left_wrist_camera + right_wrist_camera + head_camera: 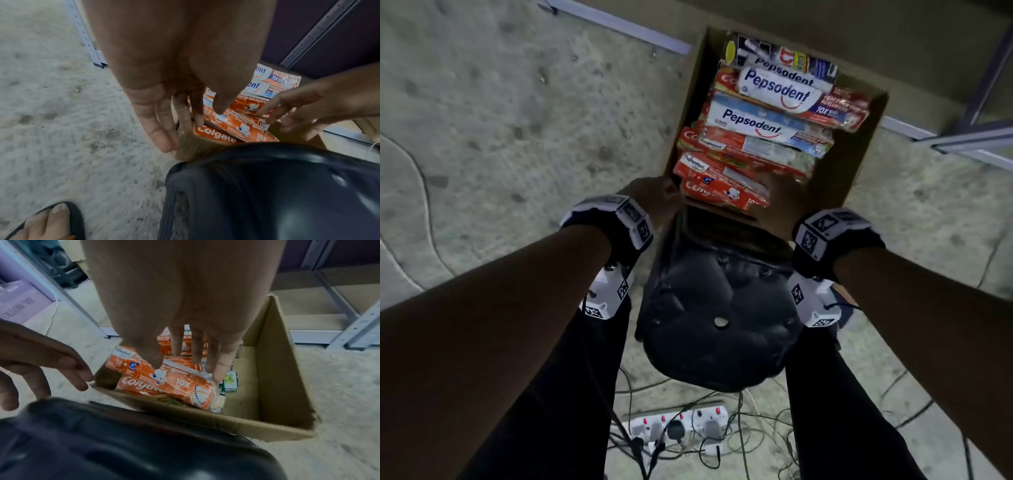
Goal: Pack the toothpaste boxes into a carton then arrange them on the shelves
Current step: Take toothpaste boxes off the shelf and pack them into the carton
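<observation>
A brown carton (859, 164) stands open on the floor, filled with several red and white Pepsodent and Colgate toothpaste boxes (767, 126). My left hand (650, 198) is at the carton's near left corner, its straight fingers (162, 138) pointing down along the cardboard edge (185, 149) beside a Colgate box (218, 135). My right hand (780, 205) hovers over the near right part of the carton. Its fingers (220, 368) are spread and straight just above a wrapped Pepsodent pack (174, 379) and hold nothing. The carton's right side (277, 369) has bare room.
A black plastic stool (719, 308) stands between me and the carton. A power strip (678, 425) with tangled cables lies on the floor behind it. Metal shelf frames (962, 137) stand beyond the carton. My sandalled foot (47, 222) is at the left.
</observation>
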{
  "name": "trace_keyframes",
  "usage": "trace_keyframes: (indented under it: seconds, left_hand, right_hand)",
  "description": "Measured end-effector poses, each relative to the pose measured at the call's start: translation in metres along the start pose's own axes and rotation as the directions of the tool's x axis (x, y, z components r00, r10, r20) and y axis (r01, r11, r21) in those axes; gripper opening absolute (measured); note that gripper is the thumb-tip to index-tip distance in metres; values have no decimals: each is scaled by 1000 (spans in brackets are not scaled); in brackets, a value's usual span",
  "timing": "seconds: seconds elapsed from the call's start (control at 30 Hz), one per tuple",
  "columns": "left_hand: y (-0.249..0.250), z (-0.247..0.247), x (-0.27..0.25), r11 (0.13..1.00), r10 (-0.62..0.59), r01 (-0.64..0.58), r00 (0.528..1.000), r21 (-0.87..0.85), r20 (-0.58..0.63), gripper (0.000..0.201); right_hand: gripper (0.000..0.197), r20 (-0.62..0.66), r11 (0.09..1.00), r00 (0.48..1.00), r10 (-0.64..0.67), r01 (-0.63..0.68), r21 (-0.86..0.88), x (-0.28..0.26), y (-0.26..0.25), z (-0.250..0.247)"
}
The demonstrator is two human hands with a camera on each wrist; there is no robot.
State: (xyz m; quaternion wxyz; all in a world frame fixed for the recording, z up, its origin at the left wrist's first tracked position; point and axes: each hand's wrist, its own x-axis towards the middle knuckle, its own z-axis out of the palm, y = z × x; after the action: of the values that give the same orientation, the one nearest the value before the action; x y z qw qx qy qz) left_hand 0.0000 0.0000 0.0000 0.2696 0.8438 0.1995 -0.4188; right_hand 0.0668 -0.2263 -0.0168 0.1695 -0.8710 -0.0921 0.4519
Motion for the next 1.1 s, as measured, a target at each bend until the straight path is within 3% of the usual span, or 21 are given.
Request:
trace_keyframes:
  seconds: [0.07, 0.27, 0.5, 0.7, 0.8, 0.97, 1.1]
  left_hand:
    - [-7, 6, 6, 1000, 21, -21, 999, -5, -27, 36]
    - [-27, 26, 15, 987, 147, -154, 980, -46, -132, 32]
    - [-31, 34, 20, 988, 135, -144, 982, -63, -130, 30]
    - [-30, 36, 24, 988, 126, -137, 982, -73, -144, 25]
    - [-30, 38, 24, 988, 127, -140, 977, -70, -172, 22]
    - [-28, 34, 19, 982, 181, -189, 961, -22, -208, 20]
    - [-19, 26, 15, 960, 278, -279, 939, 22, -202, 23]
  right_hand:
    - [69, -6, 998, 1000, -11, 11, -57, 10, -1, 7]
    - [66, 38, 984, 999, -13, 19, -178, 26, 3, 19]
    - [44, -61, 997, 997, -43, 39, -62, 24, -1, 18]
    - [51, -28, 987, 996, -89, 85, -137, 24, 0, 8]
    - [41, -51, 975, 994, -99, 86, -207, 26, -2, 4]
    - [33, -50, 978, 993, -111, 100, -183, 21, 5, -2]
    - [30, -118, 997, 990, -72, 72, -2, 9, 18, -15]
